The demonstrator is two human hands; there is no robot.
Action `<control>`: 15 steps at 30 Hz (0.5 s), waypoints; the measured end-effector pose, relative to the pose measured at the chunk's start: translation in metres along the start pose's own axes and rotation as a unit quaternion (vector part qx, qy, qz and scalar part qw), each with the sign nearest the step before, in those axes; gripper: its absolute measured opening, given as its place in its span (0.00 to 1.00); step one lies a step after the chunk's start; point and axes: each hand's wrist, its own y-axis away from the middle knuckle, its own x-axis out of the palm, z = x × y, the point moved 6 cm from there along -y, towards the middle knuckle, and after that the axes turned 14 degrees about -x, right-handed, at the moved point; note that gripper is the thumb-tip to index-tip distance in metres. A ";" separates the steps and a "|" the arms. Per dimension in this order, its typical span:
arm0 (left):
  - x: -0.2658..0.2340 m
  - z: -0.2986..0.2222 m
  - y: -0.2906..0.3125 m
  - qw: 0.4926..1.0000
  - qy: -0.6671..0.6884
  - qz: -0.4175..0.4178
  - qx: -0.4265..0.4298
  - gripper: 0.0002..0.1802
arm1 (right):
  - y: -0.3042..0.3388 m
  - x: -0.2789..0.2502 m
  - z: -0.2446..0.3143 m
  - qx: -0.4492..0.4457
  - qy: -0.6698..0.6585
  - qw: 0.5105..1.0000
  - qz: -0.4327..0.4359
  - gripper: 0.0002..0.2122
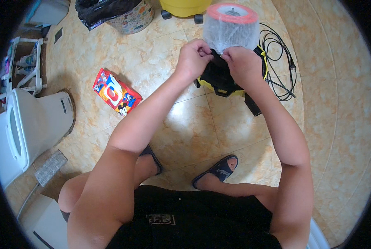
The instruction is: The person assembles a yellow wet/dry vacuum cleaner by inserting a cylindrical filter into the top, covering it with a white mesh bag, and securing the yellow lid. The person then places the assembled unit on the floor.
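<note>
Cylindrical cartridge filter [243, 35], ribbed beneath a translucent whitish cover [221, 40] and capped by a red-orange ring [250, 17], at the black-and-yellow vacuum head's [220, 74] far side; left hand [193, 59] and right hand [244, 66] curl fingertips at the cover's gathered edge, grip indiscernible.

Left grip [191, 59], right grip [244, 65], both near a red-rimmed filter [231, 29]; black-and-yellow machine [223, 89] beneath, black cable [292, 65] coiled alongside
</note>
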 end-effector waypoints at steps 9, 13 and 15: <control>0.014 -0.018 0.019 0.989 -0.054 -0.066 0.123 0.12 | -0.009 -0.017 -0.008 0.079 -0.156 0.984 0.010 0.09; 0.015 -0.025 0.028 0.985 -0.064 -0.081 0.135 0.12 | -0.008 -0.014 -0.011 0.111 -0.203 0.973 0.006 0.10; 0.014 -0.022 0.029 0.991 -0.044 -0.082 0.101 0.11 | -0.009 -0.012 -0.009 0.115 -0.187 0.976 0.009 0.10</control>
